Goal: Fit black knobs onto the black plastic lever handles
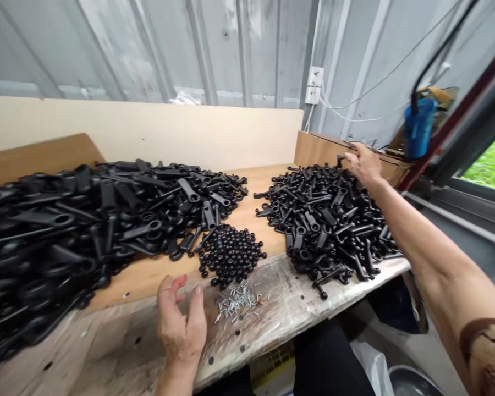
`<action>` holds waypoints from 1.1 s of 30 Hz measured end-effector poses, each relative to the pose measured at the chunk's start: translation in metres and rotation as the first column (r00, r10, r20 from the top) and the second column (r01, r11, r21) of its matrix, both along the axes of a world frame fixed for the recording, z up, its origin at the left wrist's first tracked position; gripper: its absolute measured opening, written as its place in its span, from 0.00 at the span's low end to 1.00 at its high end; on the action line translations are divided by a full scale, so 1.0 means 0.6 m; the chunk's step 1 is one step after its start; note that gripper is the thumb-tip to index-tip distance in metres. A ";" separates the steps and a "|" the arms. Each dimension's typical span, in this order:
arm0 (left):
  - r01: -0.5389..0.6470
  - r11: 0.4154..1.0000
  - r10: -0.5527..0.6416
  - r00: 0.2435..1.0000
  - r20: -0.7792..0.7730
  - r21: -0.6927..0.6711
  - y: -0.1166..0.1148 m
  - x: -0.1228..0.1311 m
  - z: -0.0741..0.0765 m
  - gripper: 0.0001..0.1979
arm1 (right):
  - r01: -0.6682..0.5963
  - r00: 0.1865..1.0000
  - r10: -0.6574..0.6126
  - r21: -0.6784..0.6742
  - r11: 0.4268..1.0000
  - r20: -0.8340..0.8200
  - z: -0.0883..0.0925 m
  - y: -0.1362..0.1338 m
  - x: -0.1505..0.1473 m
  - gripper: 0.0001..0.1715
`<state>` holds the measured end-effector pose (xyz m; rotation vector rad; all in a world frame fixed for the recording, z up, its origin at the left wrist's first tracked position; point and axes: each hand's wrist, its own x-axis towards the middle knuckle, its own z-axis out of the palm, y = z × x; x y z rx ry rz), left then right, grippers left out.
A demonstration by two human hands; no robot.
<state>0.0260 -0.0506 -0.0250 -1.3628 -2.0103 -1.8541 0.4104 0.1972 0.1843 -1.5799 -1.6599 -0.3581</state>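
Observation:
My left hand point(180, 319) hovers at the bench's near edge with its fingers apart, holding nothing, just left of a small heap of silver metal pins point(236, 301). Above those pins lies a cluster of small black balls point(231, 256). My right hand point(365, 166) reaches over the far edge of a heap of black moulded lever handles point(325, 220), its fingertips at a black piece. Whether it grips that piece is hidden. A larger heap of longer black levers point(86, 220) fills the left side of the wooden bench point(247, 203).
Scuffed clear plastic sheeting point(280, 297) covers the bench's front edge. A cream board point(148, 132) and wooden side panels rise behind the heaps, backed by a corrugated metal wall point(190, 49). A blue hanging device point(418, 127) sits at right, above a drop past the bench edge.

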 end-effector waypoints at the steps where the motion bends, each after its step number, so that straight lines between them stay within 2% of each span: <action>1: -0.004 0.999 0.003 1.000 0.020 0.032 -0.002 0.002 0.002 0.29 | 0.031 0.999 -0.031 -0.023 0.999 0.039 -0.001 0.004 -0.008 0.16; 3: -0.012 0.994 0.003 0.997 0.076 0.107 -0.004 0.005 0.006 0.28 | -0.005 0.992 0.010 -0.042 0.999 0.125 -0.019 -0.005 -0.048 0.17; 5: -0.030 0.984 0.006 0.991 0.135 0.178 -0.005 0.007 0.009 0.28 | -0.197 0.952 0.209 -0.075 0.977 0.224 -0.053 -0.034 -0.116 0.13; 6: -0.042 0.978 0.009 0.987 0.162 0.202 -0.005 0.008 0.010 0.28 | -0.300 0.902 0.321 -0.114 0.947 0.289 -0.073 -0.053 -0.155 0.11; 9: -0.054 0.970 0.001 0.976 0.220 0.237 -0.009 0.010 0.013 0.26 | -0.513 0.656 0.601 -0.314 0.799 0.456 -0.128 -0.108 -0.279 0.07; 11: -0.056 0.970 -0.004 0.969 0.248 0.238 -0.011 0.011 0.015 0.25 | -0.581 0.495 0.708 -0.415 0.700 0.503 -0.155 -0.131 -0.354 0.07; 13: -0.067 0.970 0.001 0.962 0.272 0.235 -0.013 0.011 0.017 0.24 | -0.613 0.391 0.756 -0.464 0.640 0.525 -0.174 -0.142 -0.419 0.07; 17: -0.080 0.975 0.015 0.955 0.297 0.208 -0.017 0.008 0.015 0.24 | -0.637 0.288 0.773 -0.489 0.596 0.565 -0.200 -0.146 -0.523 0.10; 20: -0.086 0.982 0.027 0.946 0.323 0.168 -0.020 0.006 0.012 0.22 | -0.623 0.241 0.780 -0.524 0.581 0.578 -0.213 -0.144 -0.574 0.12; 23: -0.043 0.988 -0.025 0.902 0.431 0.148 -0.020 0.006 0.013 0.20 | -0.602 0.216 0.789 -0.558 0.571 0.575 -0.213 -0.146 -0.595 0.11; 25: 0.019 0.989 -0.102 0.805 0.585 0.146 -0.018 0.004 0.018 0.18 | -0.602 0.187 0.794 -0.571 0.558 0.579 -0.204 -0.156 -0.593 0.11; 26: 0.063 0.985 -0.155 0.717 0.680 0.158 -0.017 0.003 0.022 0.17 | -0.619 0.163 0.797 -0.569 0.542 0.582 -0.199 -0.166 -0.587 0.11; 28: 0.179 0.956 -0.291 0.460 0.839 0.234 -0.015 -0.001 0.033 0.18 | -0.684 0.099 0.803 -0.546 0.484 0.588 -0.192 -0.193 -0.568 0.07; 30: 0.291 0.881 -0.428 0.160 0.890 0.372 -0.016 -0.004 0.045 0.19 | -0.768 0.013 0.813 -0.514 0.381 0.582 -0.194 -0.228 -0.545 0.07; 31: 0.320 0.842 -0.468 0.033 0.883 0.434 -0.017 -0.006 0.050 0.19 | -0.804 -0.036 0.819 -0.503 0.317 0.573 -0.199 -0.247 -0.532 0.09; 33: 0.334 0.804 -0.478 -0.129 0.869 0.492 -0.019 -0.008 0.058 0.16 | -0.851 -0.124 0.831 -0.488 0.192 0.542 -0.213 -0.282 -0.507 0.11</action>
